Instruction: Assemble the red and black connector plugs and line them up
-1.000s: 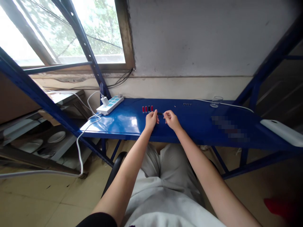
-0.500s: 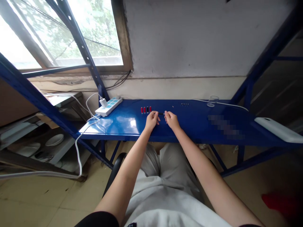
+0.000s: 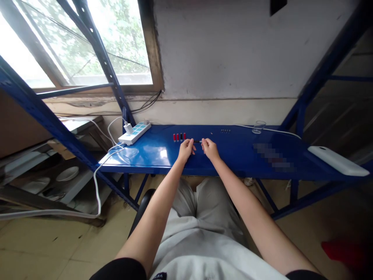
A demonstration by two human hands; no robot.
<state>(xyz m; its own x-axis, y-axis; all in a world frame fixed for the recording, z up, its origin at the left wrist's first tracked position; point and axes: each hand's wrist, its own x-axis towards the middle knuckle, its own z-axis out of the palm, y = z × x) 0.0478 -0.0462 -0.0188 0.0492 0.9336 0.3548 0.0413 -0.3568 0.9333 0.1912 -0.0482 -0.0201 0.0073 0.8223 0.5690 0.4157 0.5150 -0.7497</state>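
Observation:
Both my hands rest on the blue metal shelf near its middle. My left hand and my right hand are each pinched on an end of a small dark rod-like part held between them. Just behind my left hand stands a short row of small red and black plugs. Further right along the back lies a row of several tiny dark parts.
A white power strip with a plugged charger and white cable sits at the shelf's left end. A clear glass stands at the back right, a white flat device at the far right. Blue frame posts flank both sides.
My right hand has closed in toward my left hand, so the gap between them is smaller. The view has shifted slightly.

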